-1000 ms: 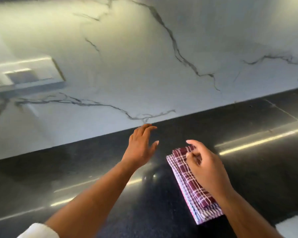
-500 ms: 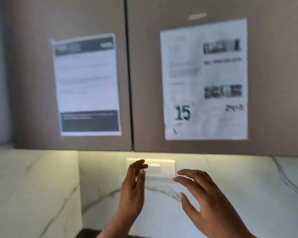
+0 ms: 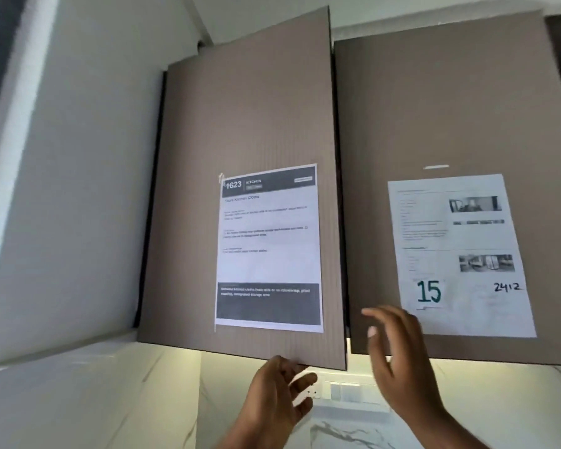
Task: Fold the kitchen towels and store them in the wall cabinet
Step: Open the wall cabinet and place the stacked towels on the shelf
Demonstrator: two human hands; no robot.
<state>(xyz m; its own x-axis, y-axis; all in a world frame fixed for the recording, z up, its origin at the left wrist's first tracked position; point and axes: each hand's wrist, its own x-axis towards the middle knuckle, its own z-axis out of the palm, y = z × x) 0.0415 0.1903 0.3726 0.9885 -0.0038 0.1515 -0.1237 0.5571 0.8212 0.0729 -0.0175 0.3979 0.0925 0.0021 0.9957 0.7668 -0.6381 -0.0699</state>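
The brown wall cabinet fills the view above me. Its left door [image 3: 250, 124] stands slightly ajar, with its right edge swung out past the right door [image 3: 434, 102], which is flush and closed. My left hand [image 3: 277, 393] touches the bottom edge of the left door near its lower right corner, fingers hooked under it. My right hand [image 3: 399, 351] hovers with spread fingers in front of the lower left part of the right door and holds nothing. The folded towels are out of view.
A printed sheet headed 1623 KITCHEN [image 3: 268, 247] is taped to the left door and a sheet marked 15 [image 3: 460, 254] to the right door. A white wall [image 3: 62, 189] stands at left. A switch plate [image 3: 344, 390] sits on the lit marble backsplash.
My view rose from the counter and the folded plaid towels to the cabinet. Both hands lifted, the left reached the left door's bottom edge, and that door has swung out a little.
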